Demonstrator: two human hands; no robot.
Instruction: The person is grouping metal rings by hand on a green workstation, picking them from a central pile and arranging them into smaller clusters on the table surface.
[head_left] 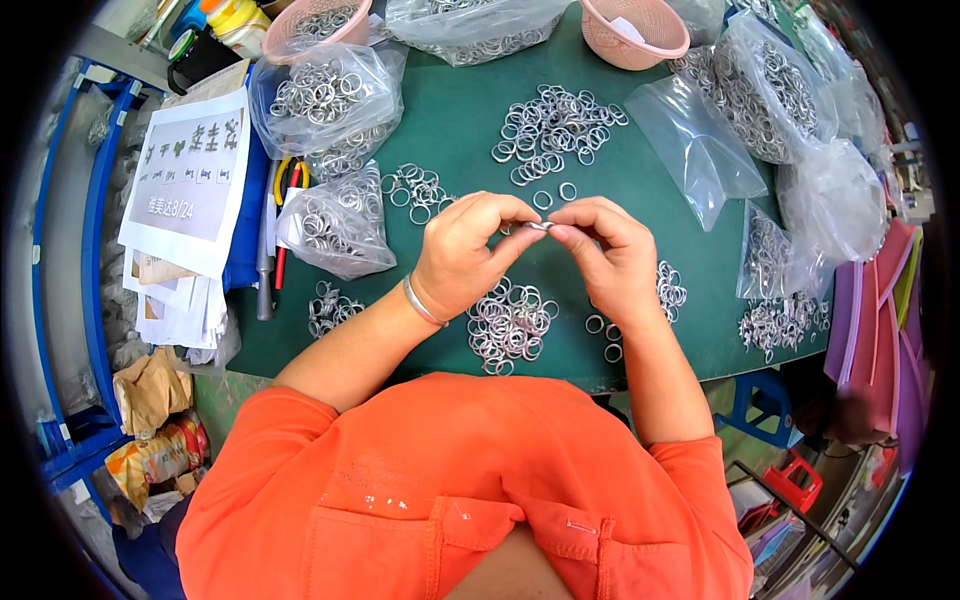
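Observation:
My left hand (468, 248) and my right hand (606, 252) meet over the green table (430, 120). Between their pinched fingertips is a small silver metal ring (538, 226), seen nearly edge-on. Two loose rings (543, 200) lie just beyond the fingertips, below a large pile of rings (560, 130). Nearer to me, between my forearms, sits another ring pile (510, 322). A few more rings (612, 352) lie beside my right wrist, and a smaller pile (670, 290) is partly hidden by that forearm.
Clear plastic bags of rings (335, 225) stand on the left, with more bags (760, 85) at the right. Two pink baskets (655, 50) are at the far edge. Printed sheets (190, 180), scissors (290, 178) and small parts (780, 325) lie toward the sides.

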